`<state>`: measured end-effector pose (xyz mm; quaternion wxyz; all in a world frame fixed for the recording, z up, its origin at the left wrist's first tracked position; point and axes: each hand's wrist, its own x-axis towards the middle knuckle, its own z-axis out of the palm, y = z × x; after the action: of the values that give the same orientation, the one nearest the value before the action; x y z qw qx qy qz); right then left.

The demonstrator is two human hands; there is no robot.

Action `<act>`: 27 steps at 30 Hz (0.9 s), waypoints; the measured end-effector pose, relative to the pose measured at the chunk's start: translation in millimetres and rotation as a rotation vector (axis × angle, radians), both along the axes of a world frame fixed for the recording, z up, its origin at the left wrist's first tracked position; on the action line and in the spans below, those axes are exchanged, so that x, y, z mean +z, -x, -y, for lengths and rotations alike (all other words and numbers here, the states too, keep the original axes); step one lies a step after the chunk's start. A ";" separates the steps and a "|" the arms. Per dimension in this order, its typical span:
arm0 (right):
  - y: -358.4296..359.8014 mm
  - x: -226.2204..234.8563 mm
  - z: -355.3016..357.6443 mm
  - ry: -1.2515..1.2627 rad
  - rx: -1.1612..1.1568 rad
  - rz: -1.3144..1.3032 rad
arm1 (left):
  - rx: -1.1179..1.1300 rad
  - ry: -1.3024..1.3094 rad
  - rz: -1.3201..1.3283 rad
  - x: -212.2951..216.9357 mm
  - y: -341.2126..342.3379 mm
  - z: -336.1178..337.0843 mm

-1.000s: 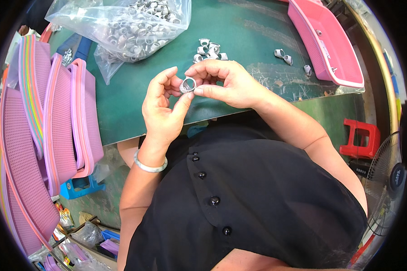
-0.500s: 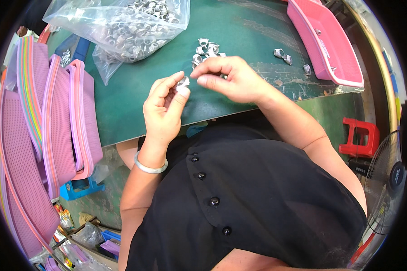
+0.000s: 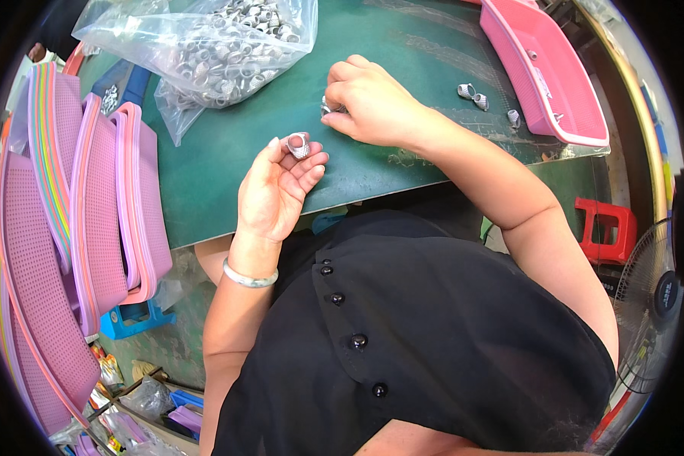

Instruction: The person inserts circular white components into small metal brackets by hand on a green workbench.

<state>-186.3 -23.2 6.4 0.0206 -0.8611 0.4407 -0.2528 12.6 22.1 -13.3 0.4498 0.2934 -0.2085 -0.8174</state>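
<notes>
A silver-grey ring (image 3: pixel 299 146), broad and textured, rests at the fingertips of my left hand (image 3: pixel 272 190), between thumb and forefinger. That palm is turned up and the other fingers curl loosely above the table's near edge. Farther right, my right hand (image 3: pixel 372 105) is over the spot of the small ring pile, with its back toward me and its fingers curled down. A bit of grey metal (image 3: pixel 326 106) peeks out beside its fingers. Its body hides most of the pile, and whatever its fingertips grip cannot be made out.
A clear plastic bag (image 3: pixel 182 114) full of similar rings lies at the back left of the green table (image 3: pixel 213 182). A few loose rings (image 3: pixel 473 96) lie near a pink basket (image 3: pixel 551 83) at right. Stacked pink and purple baskets (image 3: pixel 99 205) stand at left; a red stool (image 3: pixel 606 230) and fan (image 3: pixel 650 304) at right.
My right hand has moved away from the left hand, back over the ring pile, its fingers curling down. My left hand has rolled palm up, still with the ring.
</notes>
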 end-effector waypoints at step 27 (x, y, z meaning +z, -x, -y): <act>2.0 12.4 -7.9 -0.564 0.288 0.580 | -0.105 -0.097 -0.019 9.0 8.1 -1.2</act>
<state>-188.4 -15.3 18.9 0.4136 -0.7675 0.3440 -0.3486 4.5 23.2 -4.3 0.3938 0.2956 -0.1796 -0.8517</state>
